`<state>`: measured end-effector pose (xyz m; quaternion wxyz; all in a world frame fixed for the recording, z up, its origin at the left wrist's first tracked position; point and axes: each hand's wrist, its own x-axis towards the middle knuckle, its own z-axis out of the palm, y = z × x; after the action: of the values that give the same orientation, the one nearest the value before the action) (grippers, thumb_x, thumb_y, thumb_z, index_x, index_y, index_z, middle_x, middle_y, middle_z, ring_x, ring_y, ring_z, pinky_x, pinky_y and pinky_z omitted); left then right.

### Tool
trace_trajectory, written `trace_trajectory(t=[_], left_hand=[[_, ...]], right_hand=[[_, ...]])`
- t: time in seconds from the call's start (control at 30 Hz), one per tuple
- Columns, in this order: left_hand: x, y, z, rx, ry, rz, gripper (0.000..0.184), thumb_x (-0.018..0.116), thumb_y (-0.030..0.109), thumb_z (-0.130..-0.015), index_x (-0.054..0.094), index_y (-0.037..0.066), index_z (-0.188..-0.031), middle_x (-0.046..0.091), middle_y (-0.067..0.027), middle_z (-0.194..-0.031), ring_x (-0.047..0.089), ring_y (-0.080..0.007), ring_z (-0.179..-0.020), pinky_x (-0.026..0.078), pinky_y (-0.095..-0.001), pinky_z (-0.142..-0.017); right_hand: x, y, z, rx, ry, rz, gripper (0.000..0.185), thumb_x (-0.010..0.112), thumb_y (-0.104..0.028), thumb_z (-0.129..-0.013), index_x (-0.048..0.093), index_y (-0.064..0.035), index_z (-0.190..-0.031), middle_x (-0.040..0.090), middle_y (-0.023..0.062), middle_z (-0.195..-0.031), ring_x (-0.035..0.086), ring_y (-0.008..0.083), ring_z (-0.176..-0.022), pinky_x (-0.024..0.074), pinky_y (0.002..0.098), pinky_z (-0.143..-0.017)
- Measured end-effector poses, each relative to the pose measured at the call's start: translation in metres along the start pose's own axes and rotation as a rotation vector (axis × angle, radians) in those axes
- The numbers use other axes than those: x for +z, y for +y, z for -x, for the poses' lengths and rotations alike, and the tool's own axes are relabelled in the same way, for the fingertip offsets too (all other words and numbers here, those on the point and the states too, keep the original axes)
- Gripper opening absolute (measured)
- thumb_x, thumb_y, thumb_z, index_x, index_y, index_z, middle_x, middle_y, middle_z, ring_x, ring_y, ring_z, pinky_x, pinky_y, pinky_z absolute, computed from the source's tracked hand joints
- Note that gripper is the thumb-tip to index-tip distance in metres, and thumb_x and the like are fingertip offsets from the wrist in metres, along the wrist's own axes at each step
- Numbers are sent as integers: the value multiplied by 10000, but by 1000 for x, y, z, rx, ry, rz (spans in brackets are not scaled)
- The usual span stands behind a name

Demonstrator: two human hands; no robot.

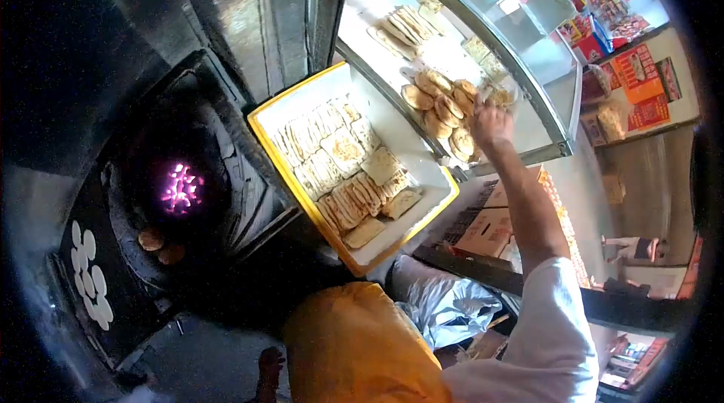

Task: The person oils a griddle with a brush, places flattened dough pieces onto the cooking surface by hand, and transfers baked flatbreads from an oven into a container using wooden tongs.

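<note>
My right hand (pixel 492 125) reaches into the display case at the right edge of a pile of round golden breads (pixel 446 110). Its fingers are bent together; what lies between them is hidden. Just beyond the fingertips is a small clear container or bag (pixel 504 90) with something pale in it. Low in the view, my left hand (pixel 270 365) hangs in shadow beside the orange apron (pixel 354 343), its fingers too dark to read. Rows of flat rectangular breads (pixel 351 203) fill much of a yellow-rimmed white box (pixel 298 210).
A round oven with glowing coals (pixel 181 188) is at the left, two round breads (pixel 172 253) near its mouth. Pale dough rounds (pixel 90 282) lie on a dark surface. The case's metal frame (pixel 543 152) borders my forearm. Plastic bags (pixel 445 305) are beneath my arm.
</note>
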<state>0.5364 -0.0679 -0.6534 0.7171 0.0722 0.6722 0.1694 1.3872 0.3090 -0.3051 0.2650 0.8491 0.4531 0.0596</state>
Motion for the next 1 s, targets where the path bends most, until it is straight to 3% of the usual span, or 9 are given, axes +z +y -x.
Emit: trace_trajectory(t=[0.17,0.23,0.37,0.4,0.53,0.7,0.77,0.9,1.0], left_hand=[[87,39,58,-227,411,-427,448,695,338,-951,596,74,-1299,653,-126,-1070,677,-286,-868,541,-437,-675],[70,28,62,-246,352,-295,436,678,310,-966,586,78,-1324,646,-132,-1098,665,-269,-867,546,-443,-739],[26,2,46,-49,196,-330,423,637,320,-978,582,126,-1350,685,-105,-1159,699,-243,-892,531,-387,-588],[10,-8,37,30,138,-343,421,627,322,-981,581,138,-1357,694,-98,-1175,707,-236,-899,527,-374,-550],[17,26,27,119,57,-394,409,622,329,-984,590,143,-1347,703,-94,-1176,714,-231,-891,524,-361,-516],[11,75,28,281,-16,-412,394,630,337,-984,606,132,-1321,702,-100,-1152,712,-234,-867,524,-362,-522],[-11,88,32,316,-24,-380,389,633,340,-985,613,128,-1310,702,-102,-1142,711,-235,-857,524,-362,-524],[-77,107,22,342,-38,-267,379,639,345,-985,626,119,-1289,701,-106,-1123,709,-237,-838,525,-363,-528],[-132,99,18,334,-31,-139,373,644,350,-986,635,112,-1273,700,-109,-1109,707,-238,-824,525,-364,-532]], right_hand=[[54,9,-64,-25,-36,6,535,430,-152,-972,396,-58,-1498,634,187,-1265,683,321,-1089,544,423,-925],[70,12,-72,58,-30,-122,484,447,-125,-963,435,-22,-1436,634,192,-1263,680,327,-1101,551,405,-905],[41,14,-36,69,-1,-172,442,542,-226,-942,483,-14,-1325,658,191,-1195,676,350,-1096,536,445,-918],[49,17,-30,85,74,-175,558,592,-377,-930,477,-19,-1342,665,195,-1177,692,344,-1046,527,466,-926],[22,-17,46,-67,185,-278,723,686,-427,-891,433,6,-1411,650,223,-1144,693,380,-960,537,458,-897],[-36,-146,207,-596,281,-864,789,645,-465,-922,387,32,-1477,624,263,-1098,659,394,-920,544,511,-843],[-43,-201,260,-785,241,-806,806,661,-447,-911,373,31,-1493,624,251,-1100,649,387,-927,544,494,-848],[-76,-294,323,-802,45,-482,820,613,-507,-922,361,-14,-1527,669,283,-1105,664,337,-1081,525,457,-956],[-145,-358,350,-901,93,-411,703,635,-338,-917,410,-57,-1520,693,213,-1185,628,310,-1192,442,504,-1060]])
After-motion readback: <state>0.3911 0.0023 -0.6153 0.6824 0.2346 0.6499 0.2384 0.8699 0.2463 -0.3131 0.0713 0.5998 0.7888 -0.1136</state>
